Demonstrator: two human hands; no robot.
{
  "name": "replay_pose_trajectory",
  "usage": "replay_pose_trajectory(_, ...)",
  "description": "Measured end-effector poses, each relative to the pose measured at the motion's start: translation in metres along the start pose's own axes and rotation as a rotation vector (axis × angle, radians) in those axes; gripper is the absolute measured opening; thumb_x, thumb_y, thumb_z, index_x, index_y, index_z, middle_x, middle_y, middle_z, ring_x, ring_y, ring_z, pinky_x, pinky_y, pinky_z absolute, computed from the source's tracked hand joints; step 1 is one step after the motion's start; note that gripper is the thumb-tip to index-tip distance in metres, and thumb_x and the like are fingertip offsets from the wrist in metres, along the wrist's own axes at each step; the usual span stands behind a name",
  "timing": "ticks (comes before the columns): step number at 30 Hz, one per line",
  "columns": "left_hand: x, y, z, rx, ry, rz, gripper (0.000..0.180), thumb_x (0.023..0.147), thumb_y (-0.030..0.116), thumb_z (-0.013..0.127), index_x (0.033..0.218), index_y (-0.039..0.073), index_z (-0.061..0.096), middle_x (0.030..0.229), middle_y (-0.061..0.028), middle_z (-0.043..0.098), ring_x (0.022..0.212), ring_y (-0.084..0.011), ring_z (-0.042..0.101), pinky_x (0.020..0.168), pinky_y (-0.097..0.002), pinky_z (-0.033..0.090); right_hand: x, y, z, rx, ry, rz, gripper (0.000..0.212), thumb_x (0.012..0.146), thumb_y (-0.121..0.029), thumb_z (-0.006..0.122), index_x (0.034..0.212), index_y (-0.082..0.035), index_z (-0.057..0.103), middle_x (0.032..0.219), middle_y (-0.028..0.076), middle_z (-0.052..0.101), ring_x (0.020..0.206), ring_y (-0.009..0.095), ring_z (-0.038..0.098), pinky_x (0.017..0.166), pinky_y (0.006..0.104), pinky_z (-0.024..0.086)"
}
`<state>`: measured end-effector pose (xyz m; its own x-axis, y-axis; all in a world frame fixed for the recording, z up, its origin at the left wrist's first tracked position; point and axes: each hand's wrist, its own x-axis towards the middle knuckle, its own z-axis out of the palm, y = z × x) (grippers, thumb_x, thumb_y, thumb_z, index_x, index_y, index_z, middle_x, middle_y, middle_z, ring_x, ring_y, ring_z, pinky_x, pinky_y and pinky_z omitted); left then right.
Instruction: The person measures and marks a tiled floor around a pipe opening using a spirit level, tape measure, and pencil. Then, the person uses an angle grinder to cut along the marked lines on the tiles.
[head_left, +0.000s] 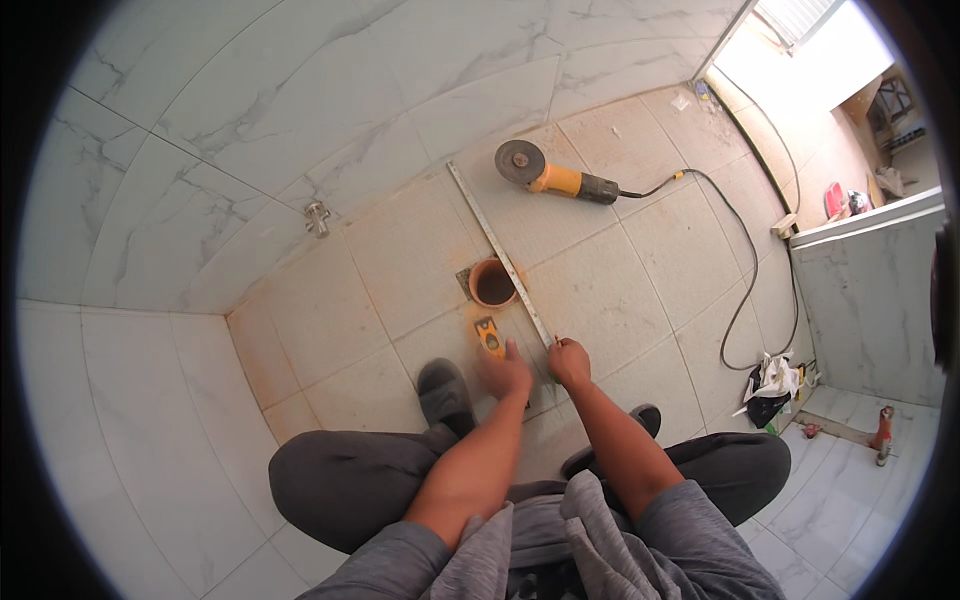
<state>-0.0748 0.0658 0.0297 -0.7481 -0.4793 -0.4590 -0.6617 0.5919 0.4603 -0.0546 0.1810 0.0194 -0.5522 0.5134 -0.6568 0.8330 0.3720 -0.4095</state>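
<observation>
A long, narrow metal ruler (487, 232) lies slantwise over the floor, crossing the right rim of an orange-brown drain pipe (472, 284) set in the tiles. My right hand (569, 362) is closed at the ruler's near end; a small pale tip shows by its fingers. Just left of it, my left hand (507, 373) is smeared by motion, its thumb raised. Close beyond that hand lies an orange and black tool (487, 335) with a round window, perhaps a level. Whether the left fingers touch it is hidden.
An angle grinder (560, 180) with a yellow body lies beyond the pipe, its black cord (752, 265) looping right. A metal valve (317, 219) juts from the marbled wall. Bags (772, 388) lie at right, near a red-handled tap (882, 432). My shoe (445, 395) stands beside my left hand.
</observation>
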Motion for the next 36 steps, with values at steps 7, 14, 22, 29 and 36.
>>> replay_pose_trajectory(7, 0.085, 0.090, -0.046, -0.107, -0.021, 0.118, 0.077, 0.097, 0.055, 0.062, 0.140, -0.004, 0.040, 0.125, -0.0321, 0.062, 0.117, -0.0489, 0.062, 0.098, -0.0545, 0.052, 0.014, 0.011, -0.012, 0.035, -0.002, -0.034, 0.039, 0.091, -0.030, 0.058, 0.107, 0.001, 0.075, 0.106, 0.028, 0.073, 0.104, 0.044, 0.070, 0.093, 0.0499, 0.054)
replay_pose_trajectory(14, 0.175, 0.137, -0.104, 0.172, -0.204, 0.166, 0.078, 0.087, 0.051, 0.072, 0.133, -0.011, 0.055, 0.134, -0.0309, 0.063, 0.124, -0.0421, 0.063, 0.106, -0.0454, 0.050, 0.023, 0.050, -0.022, 0.187, -0.152, -0.069, 0.047, 0.090, -0.043, 0.064, 0.100, 0.001, 0.076, 0.096, 0.024, 0.075, 0.095, 0.038, 0.073, 0.086, 0.0446, 0.055)
replay_pose_trajectory(22, 0.231, 0.213, -0.235, 0.766, -0.179, 0.637, 0.075, 0.082, 0.048, 0.077, 0.125, -0.011, 0.061, 0.124, -0.0299, 0.067, 0.115, -0.0394, 0.067, 0.097, -0.0434, 0.054, 0.032, 0.074, 0.001, 0.186, -0.200, -0.098, 0.036, 0.091, -0.032, 0.069, 0.098, 0.004, 0.071, 0.082, 0.012, 0.071, 0.072, 0.023, 0.069, 0.065, 0.0391, 0.054)
replay_pose_trajectory(29, 0.227, 0.163, -0.218, 0.447, -0.268, 0.739, 0.059, 0.075, 0.037, 0.081, 0.110, -0.007, 0.063, 0.105, -0.0270, 0.071, 0.100, -0.0376, 0.071, 0.088, -0.0417, 0.055, 0.004, 0.073, 0.007, 0.108, -0.176, -0.117, 0.032, 0.091, -0.028, 0.066, 0.098, 0.003, 0.071, 0.081, 0.017, 0.071, 0.075, 0.026, 0.071, 0.070, 0.0407, 0.055)
replay_pose_trajectory(36, 0.234, 0.086, -0.101, -0.159, -0.444, 0.576, 0.031, 0.086, 0.025, 0.075, 0.099, -0.001, 0.064, 0.085, -0.0177, 0.072, 0.081, -0.0317, 0.073, 0.073, -0.0420, 0.056, -0.044, 0.096, 0.024, 0.070, -0.148, -0.105, 0.041, 0.094, -0.036, 0.060, 0.107, 0.002, 0.069, 0.090, 0.025, 0.072, 0.091, 0.040, 0.070, 0.082, 0.0472, 0.053)
